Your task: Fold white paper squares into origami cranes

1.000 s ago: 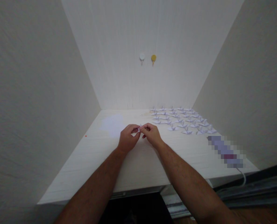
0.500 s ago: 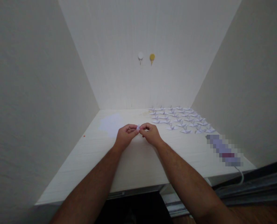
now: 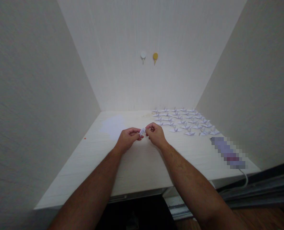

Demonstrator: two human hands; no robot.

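Observation:
A small folded piece of pale lilac paper (image 3: 142,131) is pinched between both my hands just above the white desk (image 3: 142,166). My left hand (image 3: 126,139) grips its left end with closed fingers. My right hand (image 3: 156,134) grips its right end, also closed. To the right, at the back of the desk, several finished paper cranes (image 3: 183,122) stand in rows. A pale sheet of paper (image 3: 113,125) lies flat on the desk, left of my hands.
A pixelated oblong object (image 3: 228,152) with a white cable lies at the desk's right edge. Two round hooks, white (image 3: 143,56) and yellow (image 3: 155,57), hang on the back wall. Walls close in the desk on the left, back and right.
My hands stay together on the paper piece; the fingers have shifted a little and the paper now shows more between them. The view has tilted slightly.

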